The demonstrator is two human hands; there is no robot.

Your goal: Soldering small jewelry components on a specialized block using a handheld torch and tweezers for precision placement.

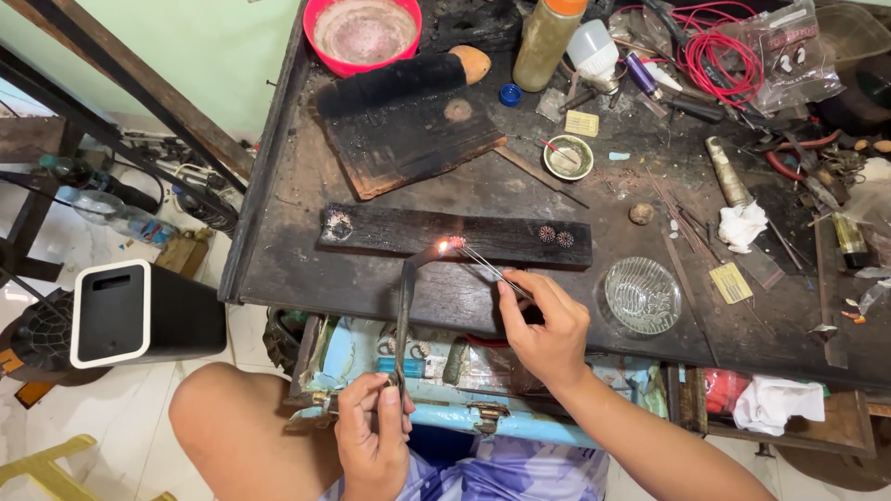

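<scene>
**Charred wood, a small flame, two busy hands**

Blackened wood filled the middle of the frame: a long charred plank [455, 237] lay across a dark, scorched bench [278, 241], and on its near edge, just left of centre, a small piece [452, 244] glowed orange-white. The left hand [373, 443], low in the frame, was closed around the lower end of a thin metal torch [406, 311], whose bent tip reached up to the glow. The right hand [549, 327], right of centre, pinched long tweezers [487, 265] between thumb and fingers, narrow and firm, with their points at the glowing piece. Whether the points actually touched it could not be told.

Two small round dark items [555, 237] sat near the plank's right end, and a pale burnt ring [337, 224] marked its left end. Above the plank lay a larger burnt slab [408, 134], and above that, at the top edge, a red bowl [363, 32]. A small metal dish [568, 156] stood right of the slab. A clear glass dish [642, 294] rested just right of the right hand. Red wire [719, 51] coiled in the upper right among tools and clutter. Below the bench, an open blue drawer [464, 408] held odds and ends. At lower left, a black and white box [139, 311] stood on the tiled floor [102, 417].
</scene>
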